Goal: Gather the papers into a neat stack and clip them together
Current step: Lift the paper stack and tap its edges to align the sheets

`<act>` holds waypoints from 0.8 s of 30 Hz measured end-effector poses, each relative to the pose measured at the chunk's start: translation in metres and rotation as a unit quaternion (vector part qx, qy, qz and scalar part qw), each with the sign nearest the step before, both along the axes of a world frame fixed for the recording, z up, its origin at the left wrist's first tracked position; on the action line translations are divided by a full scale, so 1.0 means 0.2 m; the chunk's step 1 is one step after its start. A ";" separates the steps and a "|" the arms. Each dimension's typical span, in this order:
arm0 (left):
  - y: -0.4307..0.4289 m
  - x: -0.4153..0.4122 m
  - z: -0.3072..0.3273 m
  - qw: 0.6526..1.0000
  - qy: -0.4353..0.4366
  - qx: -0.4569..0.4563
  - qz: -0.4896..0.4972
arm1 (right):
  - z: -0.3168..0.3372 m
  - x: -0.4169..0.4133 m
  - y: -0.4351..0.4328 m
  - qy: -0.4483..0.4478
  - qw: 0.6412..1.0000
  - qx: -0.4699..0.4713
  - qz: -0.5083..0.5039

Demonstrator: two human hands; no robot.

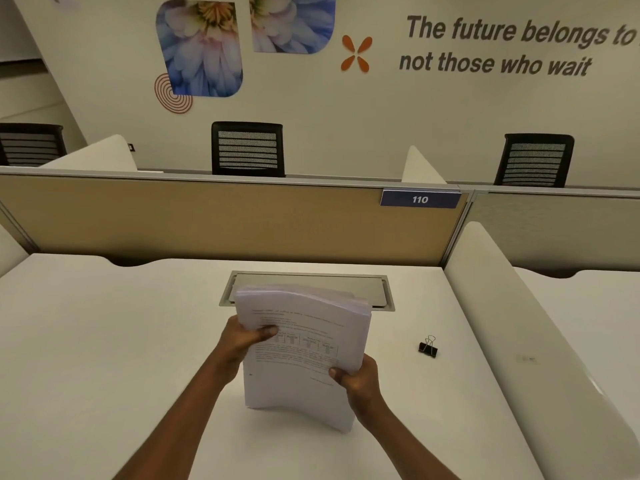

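Observation:
A thick stack of white printed papers (301, 355) stands nearly upright on its lower edge on the white desk (104, 341), bowed slightly in the middle. My left hand (242, 337) grips the stack's left edge, thumb across the front page. My right hand (356, 379) holds the right edge lower down, thumb on the front. A black binder clip (428, 348) with silver handles lies on the desk to the right of the stack, apart from both hands.
A grey cable hatch (384, 292) is set into the desk behind the papers. A tan partition (207, 220) with a "110" sign closes the far edge. A white side divider (519, 341) bounds the right. Black chairs stand beyond the partition.

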State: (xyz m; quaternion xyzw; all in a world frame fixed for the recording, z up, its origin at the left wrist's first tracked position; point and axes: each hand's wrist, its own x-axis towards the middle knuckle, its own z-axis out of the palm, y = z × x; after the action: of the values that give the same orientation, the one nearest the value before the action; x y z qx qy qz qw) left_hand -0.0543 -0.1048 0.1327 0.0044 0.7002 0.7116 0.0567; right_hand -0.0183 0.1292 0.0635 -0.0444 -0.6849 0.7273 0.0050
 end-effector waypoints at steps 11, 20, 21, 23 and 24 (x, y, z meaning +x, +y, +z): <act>0.07 0.12 -0.07 0.994 -0.006 0.006 0.107 | 0.01 0.06 -0.02 0.007 0.998 0.054 -0.038; 0.07 0.14 -0.08 0.994 0.001 -0.001 0.110 | 0.22 0.06 -0.02 0.080 0.996 -0.013 -0.039; 0.07 0.14 -0.08 0.994 0.000 -0.001 0.111 | 0.28 0.05 -0.02 0.098 0.994 -0.020 -0.043; 0.07 0.15 -0.09 0.994 -0.004 -0.001 0.112 | 0.42 0.03 -0.04 0.131 0.989 -0.006 -0.062; 0.07 0.15 -0.09 0.994 -0.006 -0.002 0.112 | 0.48 0.01 -0.04 0.142 0.987 0.010 -0.077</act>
State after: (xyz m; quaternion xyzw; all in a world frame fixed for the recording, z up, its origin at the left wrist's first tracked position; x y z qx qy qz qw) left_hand -0.0252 -0.0918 0.1147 -0.0790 0.6972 0.7123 -0.0190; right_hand -0.0159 0.1206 0.1596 0.0062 -0.6788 0.7170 0.1584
